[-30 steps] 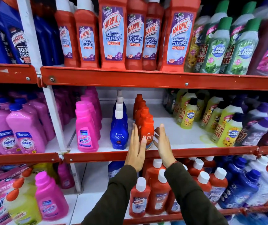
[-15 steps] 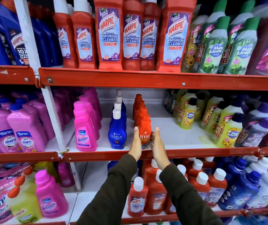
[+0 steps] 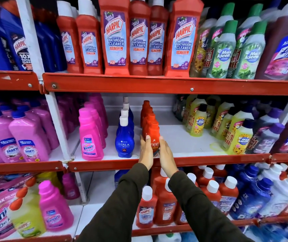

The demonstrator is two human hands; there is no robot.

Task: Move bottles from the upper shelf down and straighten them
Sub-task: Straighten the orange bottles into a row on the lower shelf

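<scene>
An orange Revive bottle (image 3: 152,135) stands upright at the front of a single-file row of orange bottles (image 3: 146,110) on the middle shelf (image 3: 209,160). My left hand (image 3: 145,152) lies flat against its left side and covers part of the label. My right hand (image 3: 166,154) presses flat on its right side, so the bottle is clasped between both palms. On the upper shelf (image 3: 139,84) tall red Harpic bathroom cleaner bottles (image 3: 115,37) stand in a tight group.
Left of the orange row stand a row of blue Ujala bottles (image 3: 124,140) and pink Vanish bottles (image 3: 90,137). Bare white shelf lies to the right, up to the yellow-green Max Kleen bottles (image 3: 197,123). Small red Harpic bottles (image 3: 146,210) fill the shelf below my arms.
Both hands have closed in from apart onto the sides of the front orange bottle. The bottle now faces forward with its label showing.
</scene>
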